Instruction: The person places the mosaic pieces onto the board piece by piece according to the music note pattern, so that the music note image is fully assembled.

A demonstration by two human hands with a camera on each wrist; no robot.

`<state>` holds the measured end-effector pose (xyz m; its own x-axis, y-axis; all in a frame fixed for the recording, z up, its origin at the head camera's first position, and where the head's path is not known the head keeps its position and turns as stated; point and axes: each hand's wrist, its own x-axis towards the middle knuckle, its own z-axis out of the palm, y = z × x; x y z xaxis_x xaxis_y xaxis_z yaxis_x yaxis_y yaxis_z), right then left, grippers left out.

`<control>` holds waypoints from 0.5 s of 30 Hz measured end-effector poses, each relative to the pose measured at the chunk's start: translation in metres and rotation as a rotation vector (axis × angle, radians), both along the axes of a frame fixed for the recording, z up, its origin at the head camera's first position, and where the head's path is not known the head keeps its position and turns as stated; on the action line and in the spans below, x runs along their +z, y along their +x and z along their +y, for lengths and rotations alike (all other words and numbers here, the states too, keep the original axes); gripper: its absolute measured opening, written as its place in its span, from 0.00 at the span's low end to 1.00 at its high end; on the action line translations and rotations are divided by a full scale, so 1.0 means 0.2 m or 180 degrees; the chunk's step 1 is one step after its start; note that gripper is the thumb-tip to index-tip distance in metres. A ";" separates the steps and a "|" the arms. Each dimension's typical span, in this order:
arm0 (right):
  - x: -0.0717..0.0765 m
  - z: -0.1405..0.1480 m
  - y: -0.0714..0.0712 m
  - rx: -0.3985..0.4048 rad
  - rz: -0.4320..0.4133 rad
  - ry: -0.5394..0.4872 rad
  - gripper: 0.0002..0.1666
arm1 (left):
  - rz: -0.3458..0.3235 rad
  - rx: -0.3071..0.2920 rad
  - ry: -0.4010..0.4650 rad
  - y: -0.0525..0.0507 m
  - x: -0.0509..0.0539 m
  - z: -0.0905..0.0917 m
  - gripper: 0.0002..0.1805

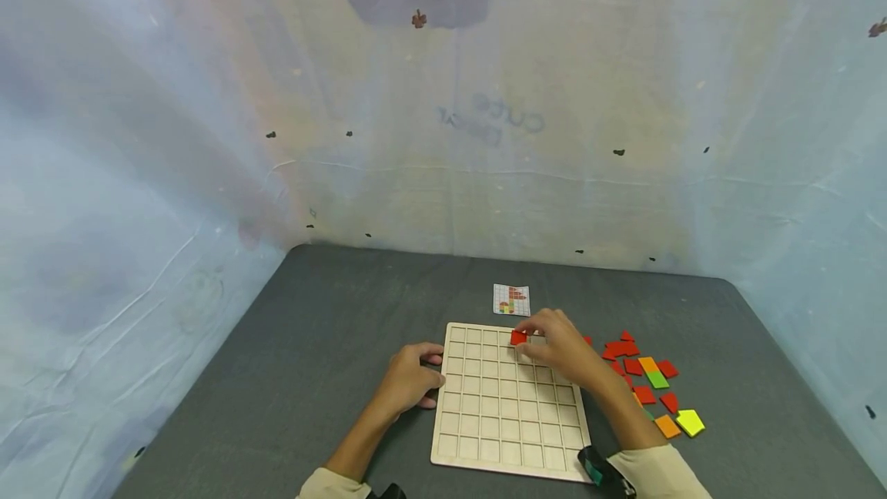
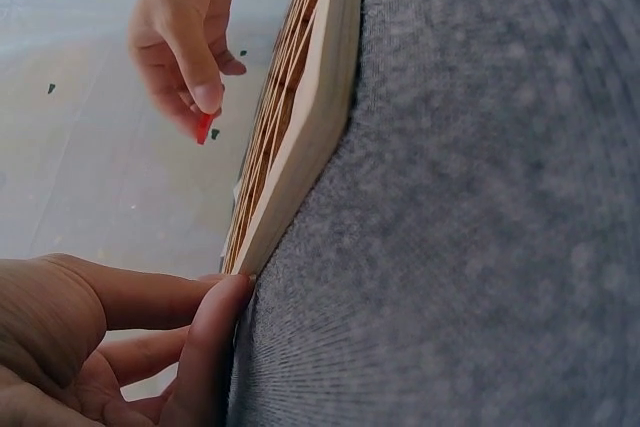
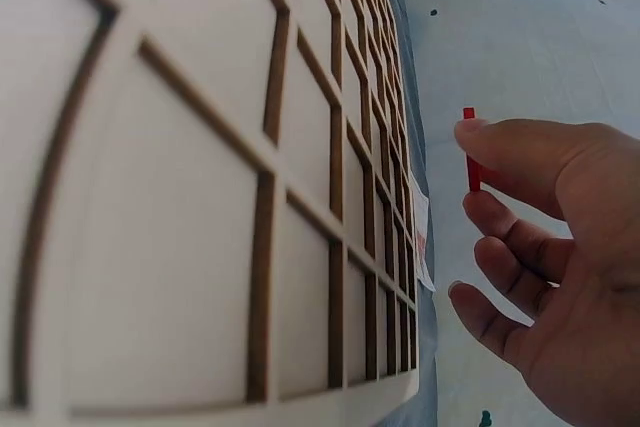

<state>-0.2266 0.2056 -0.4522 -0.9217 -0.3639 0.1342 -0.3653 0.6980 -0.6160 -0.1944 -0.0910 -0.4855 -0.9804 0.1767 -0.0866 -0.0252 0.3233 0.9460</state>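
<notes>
My right hand (image 1: 564, 349) pinches a thin red square tile (image 1: 518, 337) between thumb and fingers. It holds the tile over the far rows of a pale wooden grid board (image 1: 470, 384). In the right wrist view the tile (image 3: 471, 152) appears edge-on, raised apart from the board, with the other fingers loosely bent. At the board's left edge, my left hand (image 1: 409, 377) touches the side with thumb and forefinger spread along it. The left wrist view shows this hand's fingertips (image 2: 235, 292) against the wooden rim (image 2: 305, 137).
A small pattern card (image 1: 511, 299) with a coloured grid picture lies just beyond the board. Right of the board are scattered loose red tiles (image 1: 644, 395), orange tiles (image 1: 667, 426), and a yellow pentagon (image 1: 690, 423). Pale sheets (image 1: 450, 199) hang behind the grey table (image 1: 333, 314).
</notes>
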 end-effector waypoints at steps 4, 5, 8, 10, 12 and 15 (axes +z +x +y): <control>-0.01 -0.03 -0.03 0.0002 -0.0051 0.0067 0.14 | 0.0004 0.0002 0.0012 0.00 0.00 0.00 0.29; -0.01 -0.03 -0.04 0.0012 -0.0049 0.0082 0.14 | 0.0008 0.0002 0.0013 0.00 0.00 0.00 0.29; -0.01 -0.05 -0.06 0.0047 -0.0058 0.0110 0.13 | 0.0011 0.0005 0.0009 0.00 0.00 0.00 0.29; -0.02 -0.05 -0.07 0.0065 -0.0079 0.0120 0.13 | 0.0005 0.0013 0.0005 0.00 0.00 0.00 0.29; -0.01 -0.06 -0.08 0.0068 -0.0111 0.0130 0.12 | 0.0004 0.0019 0.0010 0.01 0.00 0.00 0.28; -0.01 -0.07 -0.09 0.0051 -0.0142 0.0167 0.12 | 0.0012 0.0018 0.0028 0.01 0.00 0.00 0.28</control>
